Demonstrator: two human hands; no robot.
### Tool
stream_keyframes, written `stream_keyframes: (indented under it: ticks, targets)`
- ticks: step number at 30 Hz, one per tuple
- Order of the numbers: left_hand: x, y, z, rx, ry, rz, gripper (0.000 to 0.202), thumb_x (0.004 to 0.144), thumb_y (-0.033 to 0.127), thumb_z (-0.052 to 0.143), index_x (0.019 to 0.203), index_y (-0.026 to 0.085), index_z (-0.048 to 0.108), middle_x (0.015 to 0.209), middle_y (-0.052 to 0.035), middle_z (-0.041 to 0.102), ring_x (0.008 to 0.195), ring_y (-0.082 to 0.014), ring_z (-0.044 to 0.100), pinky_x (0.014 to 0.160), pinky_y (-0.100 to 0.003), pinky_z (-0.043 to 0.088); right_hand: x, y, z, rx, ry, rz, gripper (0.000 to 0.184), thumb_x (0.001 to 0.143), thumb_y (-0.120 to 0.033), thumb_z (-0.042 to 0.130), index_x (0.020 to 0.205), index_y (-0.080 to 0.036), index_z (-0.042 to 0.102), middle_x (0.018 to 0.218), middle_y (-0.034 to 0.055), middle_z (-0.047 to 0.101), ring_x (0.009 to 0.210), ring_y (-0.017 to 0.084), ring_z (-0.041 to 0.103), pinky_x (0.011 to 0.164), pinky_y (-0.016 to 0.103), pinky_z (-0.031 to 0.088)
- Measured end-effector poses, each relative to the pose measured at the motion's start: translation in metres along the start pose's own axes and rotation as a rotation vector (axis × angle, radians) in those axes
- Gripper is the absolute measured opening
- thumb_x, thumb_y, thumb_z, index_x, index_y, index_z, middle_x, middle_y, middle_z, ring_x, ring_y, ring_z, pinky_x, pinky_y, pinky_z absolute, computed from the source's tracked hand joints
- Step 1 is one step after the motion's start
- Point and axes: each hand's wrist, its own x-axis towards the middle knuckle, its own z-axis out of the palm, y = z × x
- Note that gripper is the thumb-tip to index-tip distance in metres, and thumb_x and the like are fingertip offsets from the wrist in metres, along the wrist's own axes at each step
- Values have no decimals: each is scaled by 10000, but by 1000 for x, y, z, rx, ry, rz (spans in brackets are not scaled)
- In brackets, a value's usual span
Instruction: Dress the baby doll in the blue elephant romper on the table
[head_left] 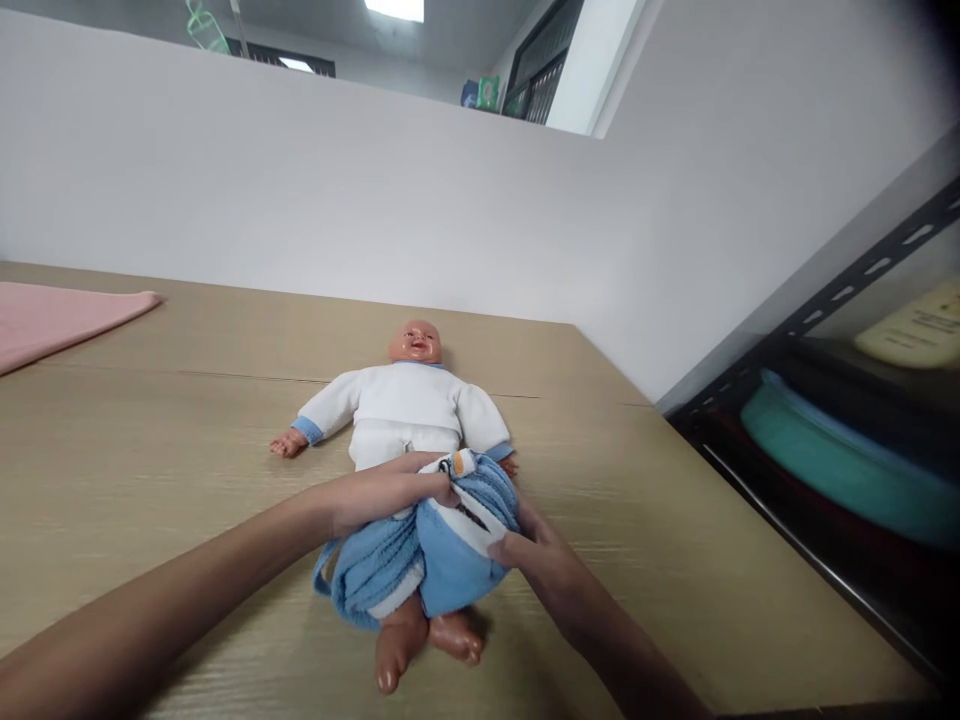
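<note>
A baby doll [409,395] lies on its back on the table, its head toward the wall and its bare feet toward me. It wears a white top with blue cuffs. Blue and white terry pants [457,565] are bunched around its legs, with both feet sticking out below. My left hand [405,492] reaches across the doll's middle, its fingers closed on the upper edge of the pants and partly hidden by the cloth. On the right side of the pants, my right hand [529,540] pinches the white edge between thumb and fingers.
The wooden table [187,440] ends at a white wall [315,190]. A pink cloth [64,315] lies at the far left. Along the right side stands a dark metal rack [795,325] holding a teal basin [832,460] and a pale yellow bottle [911,325].
</note>
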Motion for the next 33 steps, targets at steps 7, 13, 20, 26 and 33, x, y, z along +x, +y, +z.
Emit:
stream_keyframes:
  ticks: [7,13,20,26,33]
  targets:
    - [3,-5,-5,10,-215,158,449,801,351,813,1213,188,737,1096,-60,788,1129,-319,705,1043,-422,568,-1,-5,8,303,-121,0,399,858,-362,751,1235,-237,780,1219,68,820,1214,318,725,1057,416,545]
    - [1,-3,-10,91,-333,146,502,716,379,934,1112,199,682,976,-21,690,947,-253,659,880,-355,564,-4,-2,6,154,-58,-25,633,811,-408,902,1400,-242,742,1288,83,822,1295,352,714,1155,490,516]
    - [3,-3,1,94,-215,181,447,850,497,892,1124,189,719,1073,-49,759,1071,-315,712,987,-394,578,-4,-6,22,46,188,-7,610,864,-470,929,1401,-252,738,1389,88,812,1391,367,706,1206,496,543]
    - [1,-1,0,291,-181,175,312,855,273,743,1157,204,703,1117,-22,763,1061,-284,706,963,-371,558,-9,-2,22,-202,397,-102,625,841,-468,868,1406,-237,730,1388,106,805,1324,377,735,1180,519,588]
    - [-7,0,5,608,-143,228,193,905,388,755,954,221,672,910,-70,758,836,-291,717,751,-373,529,-69,74,69,-208,509,-115,847,925,-438,925,1671,-283,556,1645,159,656,1495,444,661,1223,544,622]
